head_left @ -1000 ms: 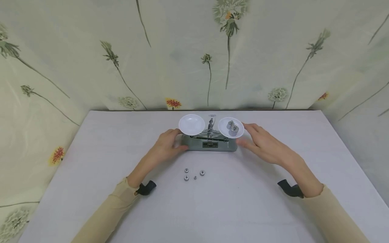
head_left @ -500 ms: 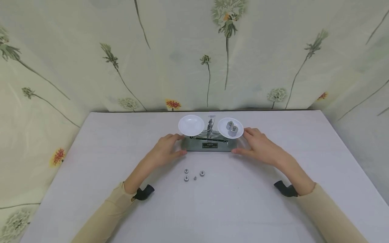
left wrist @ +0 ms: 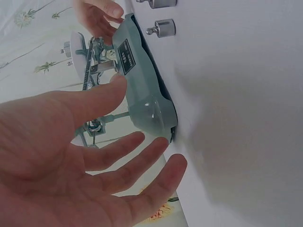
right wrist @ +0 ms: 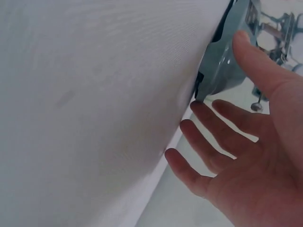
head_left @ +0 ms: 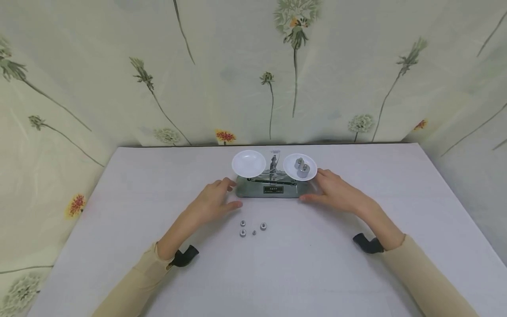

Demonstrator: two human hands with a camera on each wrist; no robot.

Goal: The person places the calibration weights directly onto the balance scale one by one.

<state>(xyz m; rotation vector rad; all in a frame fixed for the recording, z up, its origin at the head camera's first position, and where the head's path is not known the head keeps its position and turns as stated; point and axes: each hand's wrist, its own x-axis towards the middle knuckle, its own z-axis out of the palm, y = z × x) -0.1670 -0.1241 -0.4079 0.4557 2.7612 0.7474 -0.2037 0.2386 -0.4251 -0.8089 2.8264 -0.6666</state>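
Observation:
A grey-green balance scale (head_left: 253, 189) stands near the far side of the table, its central pointer between two white pans. The left pan (head_left: 248, 164) is bare; the right pan (head_left: 292, 169) bears two metal weights (head_left: 303, 171). My left hand (head_left: 207, 201) hovers at the scale's left end, fingers spread and relaxed, a gap showing between them and the base in the left wrist view. At the other end, my right hand (head_left: 341, 192) has its thumb in front of the base corner and its loosely bent fingers (right wrist: 208, 123) beside the end. Neither hand grips anything.
Several small metal weights (head_left: 263, 226) stand on the white-covered table (head_left: 317, 273) in front of the scale, nearer the left forearm. A flower-printed cloth (head_left: 229, 101) hangs behind the table's back edge.
My left hand has drawn back from the scale's left end, slightly left and nearer. The right hand has come a little inward, its thumb further across the base's front. The scale looks unmoved.

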